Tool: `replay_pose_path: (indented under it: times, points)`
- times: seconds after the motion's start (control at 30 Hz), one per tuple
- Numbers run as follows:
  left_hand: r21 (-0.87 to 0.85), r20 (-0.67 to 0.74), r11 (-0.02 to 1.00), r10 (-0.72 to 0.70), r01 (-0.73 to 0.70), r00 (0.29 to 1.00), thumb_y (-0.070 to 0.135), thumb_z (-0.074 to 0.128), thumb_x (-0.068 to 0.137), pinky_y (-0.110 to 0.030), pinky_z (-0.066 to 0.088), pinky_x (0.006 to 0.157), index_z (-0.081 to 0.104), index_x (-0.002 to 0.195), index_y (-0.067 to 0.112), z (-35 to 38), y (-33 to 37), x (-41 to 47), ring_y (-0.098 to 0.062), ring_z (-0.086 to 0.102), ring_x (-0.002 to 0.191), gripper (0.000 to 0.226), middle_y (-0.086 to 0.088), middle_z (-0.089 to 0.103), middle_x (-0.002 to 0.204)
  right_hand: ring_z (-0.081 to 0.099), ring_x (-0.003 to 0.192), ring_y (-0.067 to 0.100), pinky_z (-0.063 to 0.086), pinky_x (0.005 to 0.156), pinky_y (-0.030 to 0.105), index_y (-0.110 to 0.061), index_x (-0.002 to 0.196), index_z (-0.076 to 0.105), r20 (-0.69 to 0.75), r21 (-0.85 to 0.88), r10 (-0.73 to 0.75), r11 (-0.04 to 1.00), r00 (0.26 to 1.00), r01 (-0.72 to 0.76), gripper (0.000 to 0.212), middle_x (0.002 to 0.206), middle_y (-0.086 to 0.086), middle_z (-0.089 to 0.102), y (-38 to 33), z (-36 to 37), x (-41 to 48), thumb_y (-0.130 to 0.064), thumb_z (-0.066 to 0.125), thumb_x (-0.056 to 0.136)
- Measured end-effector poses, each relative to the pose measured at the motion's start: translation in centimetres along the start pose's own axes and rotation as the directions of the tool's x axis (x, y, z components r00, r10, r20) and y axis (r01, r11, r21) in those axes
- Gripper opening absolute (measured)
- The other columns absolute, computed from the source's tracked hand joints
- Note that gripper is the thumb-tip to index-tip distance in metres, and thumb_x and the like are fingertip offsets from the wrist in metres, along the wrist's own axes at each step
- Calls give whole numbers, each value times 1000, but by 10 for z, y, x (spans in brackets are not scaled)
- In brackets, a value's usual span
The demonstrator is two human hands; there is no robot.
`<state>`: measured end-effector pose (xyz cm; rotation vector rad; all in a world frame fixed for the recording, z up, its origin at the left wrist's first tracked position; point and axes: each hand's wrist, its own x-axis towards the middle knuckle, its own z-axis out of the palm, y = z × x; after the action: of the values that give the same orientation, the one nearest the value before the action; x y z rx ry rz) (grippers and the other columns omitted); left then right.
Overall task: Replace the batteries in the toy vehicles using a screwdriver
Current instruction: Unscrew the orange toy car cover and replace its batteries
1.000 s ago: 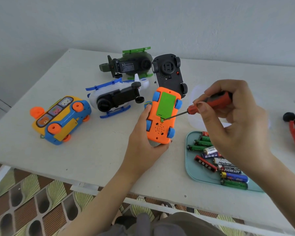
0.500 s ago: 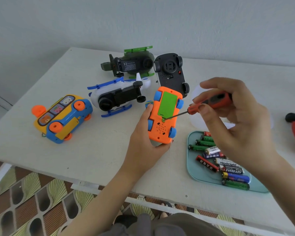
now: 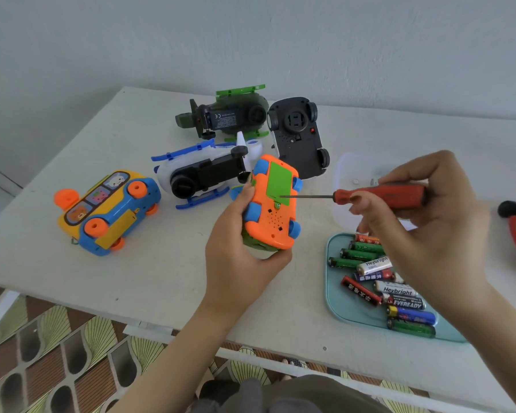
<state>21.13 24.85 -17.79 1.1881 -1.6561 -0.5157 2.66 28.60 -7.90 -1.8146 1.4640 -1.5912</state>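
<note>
Screwdriver (image 3: pixel 379 196) shaft levelled since a second ago: slanted then, near flat now, tip at the lower edge of the green cover (image 3: pixel 279 181). Right hand (image 3: pixel 423 228) pinches the red handle. Left hand (image 3: pixel 239 263) wraps the orange car (image 3: pixel 273 204), held off the bench (image 3: pixel 161 278) just beside the battery tray (image 3: pixel 334 293). Car belly-up, long axis running away from the person; nose end, can't tell. Risk: tip looks off the screw and may skid across the plastic.

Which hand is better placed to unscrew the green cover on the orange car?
The right hand: it grips the red screwdriver, whose tip reaches the lower edge of the green cover. The left hand holds the orange car.
</note>
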Motion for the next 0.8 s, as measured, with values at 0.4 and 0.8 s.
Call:
replay_pose_path:
  times: [0.4,0.8]
  points:
    - [345,24,902,268,-259,963,39,71,69,-16,34,92,52,133,4,-16,9,11,-13,43,105,75,6,53,120,55,42,22,49,45,23,-9,83,68,30,192,299,935,954,-299,15,59,-1,67,7,-3,-14,-3,57,90]
    - [326,109,908,238,-261,965,25,82,65,-42,49,95,52,132,3,-9,12,16,-24,52,126,76,-10,56,136,53,41,22,49,44,25,-13,80,73,78,295,420,856,904,-424,19,60,12,64,12,-3,-25,-20,56,85]
